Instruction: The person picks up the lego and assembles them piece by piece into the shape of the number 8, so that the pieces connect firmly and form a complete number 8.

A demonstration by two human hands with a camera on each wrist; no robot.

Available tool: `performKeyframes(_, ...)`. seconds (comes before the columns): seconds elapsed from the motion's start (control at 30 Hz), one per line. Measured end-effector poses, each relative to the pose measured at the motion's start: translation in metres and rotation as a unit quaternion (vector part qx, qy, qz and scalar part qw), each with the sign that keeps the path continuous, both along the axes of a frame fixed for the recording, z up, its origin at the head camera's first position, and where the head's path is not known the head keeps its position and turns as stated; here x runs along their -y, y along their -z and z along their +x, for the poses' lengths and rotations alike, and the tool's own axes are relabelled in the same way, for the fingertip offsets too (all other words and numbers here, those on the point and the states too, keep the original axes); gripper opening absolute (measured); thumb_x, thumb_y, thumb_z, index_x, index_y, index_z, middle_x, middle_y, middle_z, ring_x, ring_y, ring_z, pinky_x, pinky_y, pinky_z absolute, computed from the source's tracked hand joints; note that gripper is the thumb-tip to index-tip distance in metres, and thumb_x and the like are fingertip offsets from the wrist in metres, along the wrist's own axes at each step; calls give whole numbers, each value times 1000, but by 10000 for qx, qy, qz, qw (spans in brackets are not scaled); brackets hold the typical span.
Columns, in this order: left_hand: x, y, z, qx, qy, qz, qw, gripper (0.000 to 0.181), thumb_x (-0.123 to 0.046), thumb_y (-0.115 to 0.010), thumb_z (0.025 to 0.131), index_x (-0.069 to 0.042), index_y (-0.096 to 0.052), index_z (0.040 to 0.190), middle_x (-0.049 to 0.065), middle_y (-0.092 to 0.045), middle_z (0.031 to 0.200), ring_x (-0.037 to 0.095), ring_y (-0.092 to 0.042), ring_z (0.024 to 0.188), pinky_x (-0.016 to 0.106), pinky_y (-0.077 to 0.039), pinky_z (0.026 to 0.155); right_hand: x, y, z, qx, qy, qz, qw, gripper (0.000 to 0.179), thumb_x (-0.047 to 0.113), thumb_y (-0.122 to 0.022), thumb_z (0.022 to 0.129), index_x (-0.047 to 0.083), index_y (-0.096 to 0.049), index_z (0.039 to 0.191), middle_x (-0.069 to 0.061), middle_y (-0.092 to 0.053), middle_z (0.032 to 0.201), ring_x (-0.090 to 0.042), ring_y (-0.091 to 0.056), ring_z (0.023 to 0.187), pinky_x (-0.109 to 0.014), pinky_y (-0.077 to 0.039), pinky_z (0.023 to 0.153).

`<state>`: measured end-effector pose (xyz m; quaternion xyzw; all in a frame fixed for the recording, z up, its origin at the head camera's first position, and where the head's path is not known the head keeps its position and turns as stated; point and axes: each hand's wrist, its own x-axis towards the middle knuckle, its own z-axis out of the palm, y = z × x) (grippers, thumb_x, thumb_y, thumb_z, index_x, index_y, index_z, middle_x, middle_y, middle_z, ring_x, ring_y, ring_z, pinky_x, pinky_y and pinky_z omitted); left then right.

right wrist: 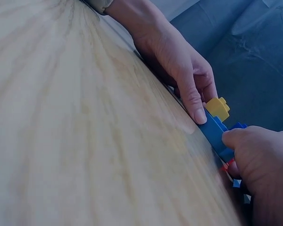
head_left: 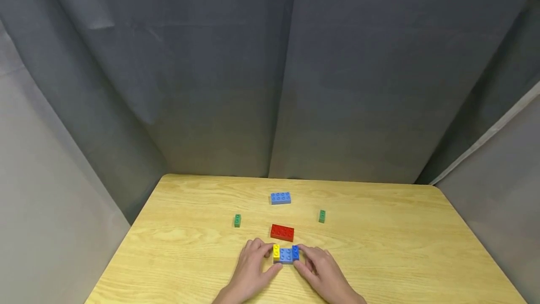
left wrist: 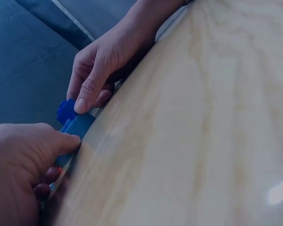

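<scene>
A light blue brick lies on the table near its front in the head view. On its left end sits a small yellow brick, and on its right end a small dark blue brick. My left hand pinches the light blue brick's left end, thumb at the near side and index finger at the far side. The same pinch at the other end comes from my right hand. In the right wrist view the yellow brick stands up beside the left thumb. The left fingers hide it in the left wrist view.
Just beyond the hands lies a red brick. Farther back is another light blue brick. One small green brick stands to the left, a second green brick to the right. Grey curtains border the wooden table.
</scene>
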<state>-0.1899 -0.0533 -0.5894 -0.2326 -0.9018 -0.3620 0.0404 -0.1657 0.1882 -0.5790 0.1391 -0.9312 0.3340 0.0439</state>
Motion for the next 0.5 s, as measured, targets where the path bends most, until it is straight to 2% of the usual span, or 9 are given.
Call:
performKeyframes(0.3, -1, 2, -12, -436, -44, 106, 9990, 48, -38, -83, 89, -8, -71, 124, -10, -49, 92, 6, -36, 87, 25, -35, 77, 2, 6, -11, -258, -24, 67, 9996, 54, 51, -61, 103, 8, -69, 135, 21, -45, 70, 2, -40, 64, -25, -35, 69)
performKeyframes(0.5, -3, 3, -18, -40, -298, 274, 9992, 66, -36, -88, 84, -10, -55, 135, -7, -49, 97, 7, -40, 89, 25, -37, 77, 3, 6, -15, -295, 64, 103, 9995, 58, 54, -66, 99, 10, -67, 136, 21, -45, 68, 2, -38, 62, -25, -33, 71)
